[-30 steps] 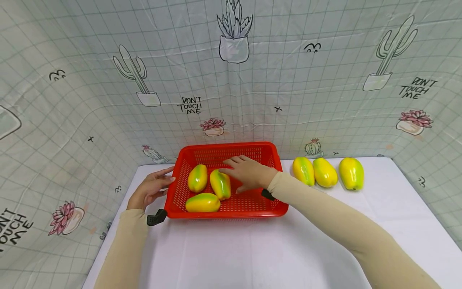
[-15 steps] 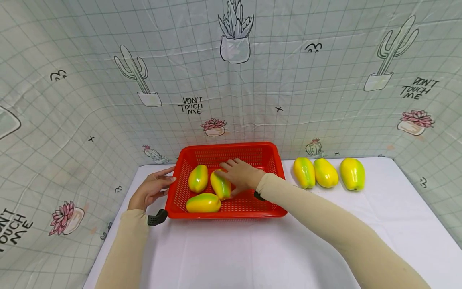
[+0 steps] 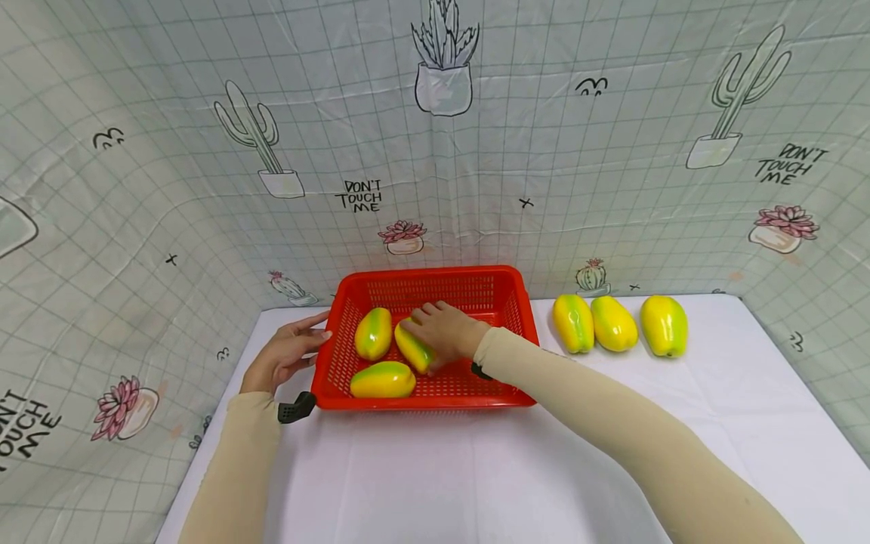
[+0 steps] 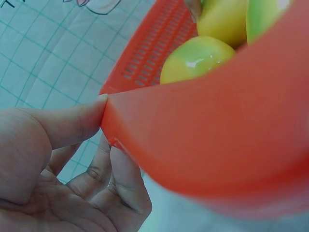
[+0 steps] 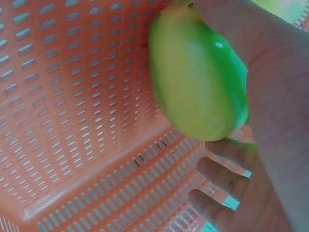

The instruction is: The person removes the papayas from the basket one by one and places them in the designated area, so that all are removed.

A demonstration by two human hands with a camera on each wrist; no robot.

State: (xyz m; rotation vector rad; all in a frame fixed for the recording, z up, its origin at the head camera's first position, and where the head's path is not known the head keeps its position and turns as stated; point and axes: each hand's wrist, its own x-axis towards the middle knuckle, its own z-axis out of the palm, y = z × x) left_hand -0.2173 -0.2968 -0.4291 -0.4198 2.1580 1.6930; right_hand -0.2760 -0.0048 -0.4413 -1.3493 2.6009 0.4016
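Observation:
A red perforated plastic basket (image 3: pixel 427 403) sits on the table, and my left hand (image 3: pixel 284 357) grips its left rim. The left wrist view shows the thumb (image 4: pixel 79 121) on the rim's edge with fingers curled beneath. Inside the basket, my right hand (image 3: pixel 448 332) holds a yellow-green papaya (image 3: pixel 413 350) between thumb and fingers, covering its right side. In the right wrist view the held papaya (image 5: pixel 193 77) lies against the hand, fingers (image 5: pixel 219 176) at one end. Another papaya (image 3: pixel 373 334) lies left of it, and a third papaya (image 3: pixel 383 380) lies nearer the front rim.
To the right of the basket, a papaya (image 3: pixel 573 323) and a second papaya (image 3: pixel 614 324) lie side by side; another papaya (image 3: pixel 664 326) lies slightly apart. A patterned cloth wall (image 3: pixel 469 174) stands behind the white-covered table (image 3: pixel 421 476).
My right hand has moved left onto the middle papaya and closed around it, tilting it slightly. My left hand stays at the basket's rim.

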